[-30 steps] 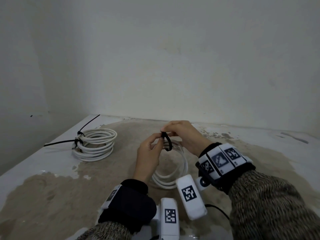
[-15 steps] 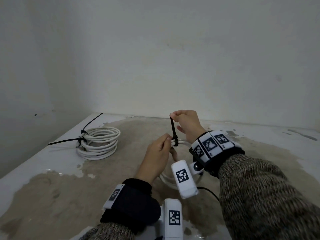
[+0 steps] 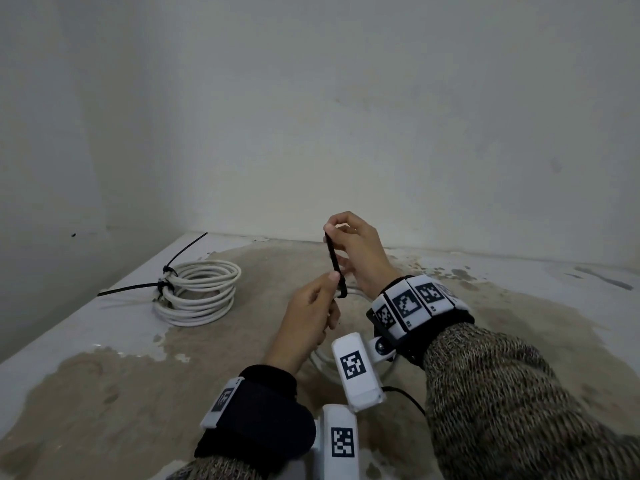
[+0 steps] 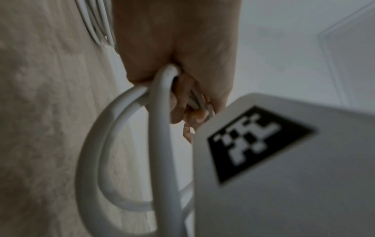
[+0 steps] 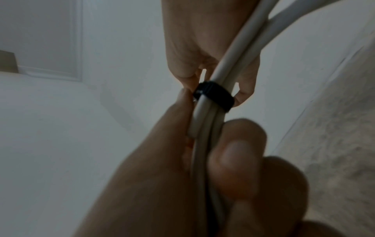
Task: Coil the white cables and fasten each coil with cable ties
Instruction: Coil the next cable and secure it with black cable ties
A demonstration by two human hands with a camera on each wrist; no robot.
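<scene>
A white cable coil hangs between my hands above the table, mostly hidden behind them. My left hand grips the bundled strands at the top of the coil, right beside the head of the tie. A black cable tie is looped around those strands, and in the right wrist view its band sits snug on the cables. My right hand pinches the tie's tail and holds it straight up from the loop.
A second white coil, fastened with two black ties whose long tails stick out, lies on the table at the far left. The stained tabletop ends at a left edge and meets the wall behind.
My right hand has risen with the tie's tail, drawing it up through the head. The wide loop has shrunk tight around the strands. My left hand keeps hold of the coil.
</scene>
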